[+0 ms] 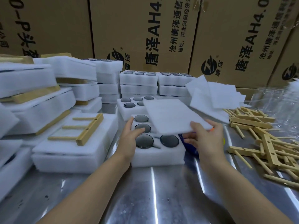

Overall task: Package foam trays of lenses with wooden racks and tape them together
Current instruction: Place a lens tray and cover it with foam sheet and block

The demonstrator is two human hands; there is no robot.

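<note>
my left hand (129, 138) rests loose and flat on the left edge of a white foam tray (158, 155), which sits on the steel table (145, 191) just in front of me with dark round lenses (144, 141) in its wells. my right hand (203, 135) pinches the near corner of a foam sheet (171, 115), thumb above and fingers below. the sheet is tilted over the tray's far right part and not yet laid down. as i judge it, the limp sheet could land skewed and leave lenses bare, or drag one out of its well. my left thumb is close enough to smudge a lens. the racks (265, 143) lie piled at the right, well apart.
</note>
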